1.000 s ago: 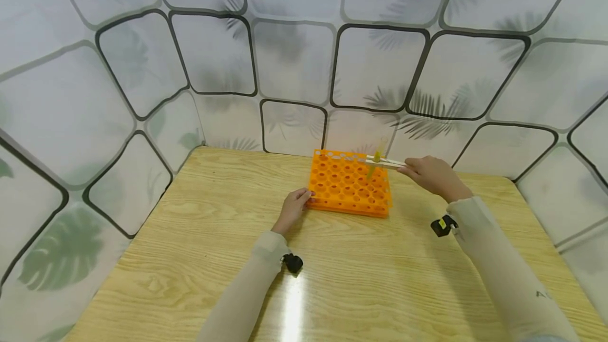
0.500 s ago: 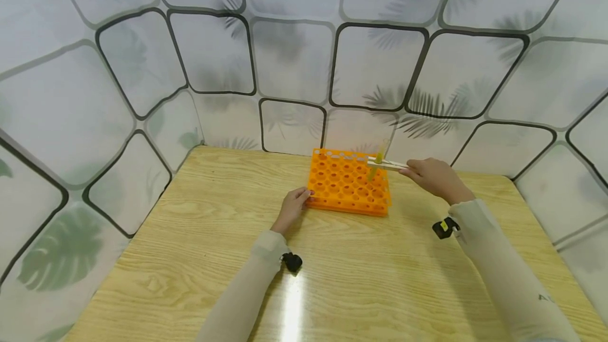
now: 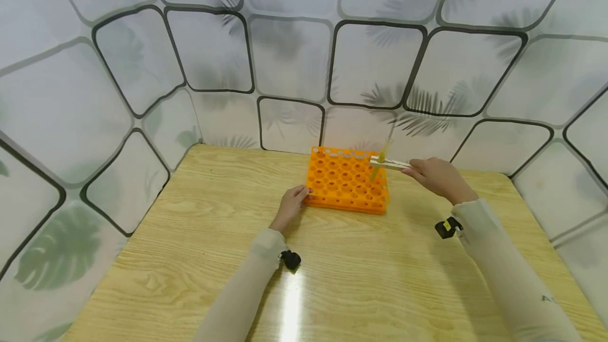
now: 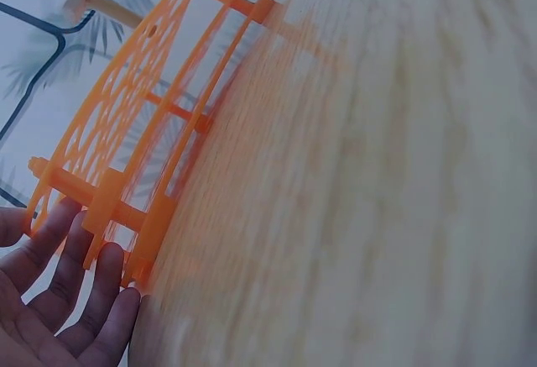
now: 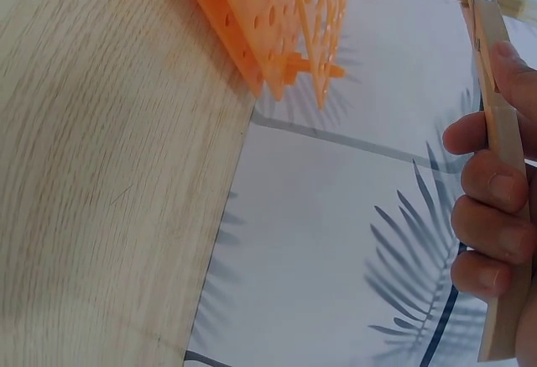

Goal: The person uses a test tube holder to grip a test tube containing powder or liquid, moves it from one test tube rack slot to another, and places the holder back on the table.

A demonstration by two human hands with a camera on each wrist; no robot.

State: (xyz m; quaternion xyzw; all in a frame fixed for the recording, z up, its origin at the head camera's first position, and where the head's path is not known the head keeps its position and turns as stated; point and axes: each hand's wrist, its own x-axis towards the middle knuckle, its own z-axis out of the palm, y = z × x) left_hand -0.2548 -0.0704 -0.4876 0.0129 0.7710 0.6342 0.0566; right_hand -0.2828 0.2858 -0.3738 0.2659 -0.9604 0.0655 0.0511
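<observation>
An orange test tube rack [image 3: 345, 203] with rows of round holes stands on the table. My left hand [image 3: 290, 206] holds its near left corner; in the left wrist view the fingertips [image 4: 109, 254] lie against the rack's end. My right hand [image 3: 439, 177] grips a wooden test tube clamp [image 3: 396, 164], fingers curled round its handle in the right wrist view. The clamp's far end pinches a clear test tube [image 3: 382, 157] of yellow liquid, tilted over the rack's right side. Whether the tube's lower tip sits inside a hole, I cannot tell.
Light wood-grain table [image 3: 228, 278] runs under both arms. Behind it and to the sides hang pale curtains [image 3: 292, 57] with a dark grid and leaf pattern, close to the rack's back edge. Each wrist wears a small black camera [image 3: 290, 260].
My right hand, with the clamp and the tube, has shifted slightly right relative to the rack. My left hand stays at the rack's corner. The head view has tilted a little.
</observation>
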